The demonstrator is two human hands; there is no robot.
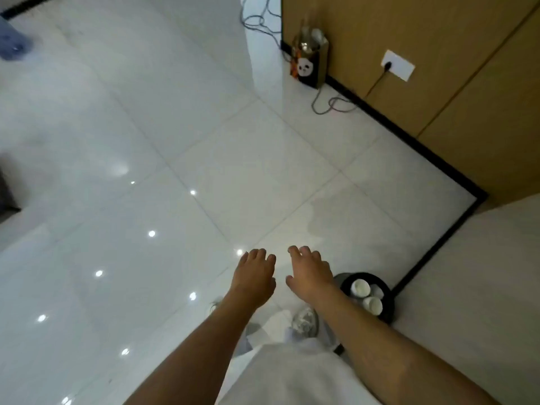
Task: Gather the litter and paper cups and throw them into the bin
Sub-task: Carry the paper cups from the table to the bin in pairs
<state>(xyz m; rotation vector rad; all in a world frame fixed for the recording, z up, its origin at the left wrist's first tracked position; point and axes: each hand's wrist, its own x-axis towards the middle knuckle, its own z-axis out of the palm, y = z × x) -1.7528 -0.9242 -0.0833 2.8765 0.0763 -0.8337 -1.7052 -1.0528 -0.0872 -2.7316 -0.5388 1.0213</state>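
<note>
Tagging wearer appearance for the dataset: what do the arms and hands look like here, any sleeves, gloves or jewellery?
Both forearms are bare up to the frame edge, with no sleeves showing. The left hand and right hand have no gloves, and no rings, watch or bands are visible. Below them, the person wears a white garment and light grey-white sneakers.

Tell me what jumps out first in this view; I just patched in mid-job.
Two bare hands, left hand and right hand, reach forward empty over the glossy white floor. Just right of them, by the wall, a black bin already holds white paper cups. Farther off, a panda-print bag stands against the brown wall near a plugged-in cable.
</note>
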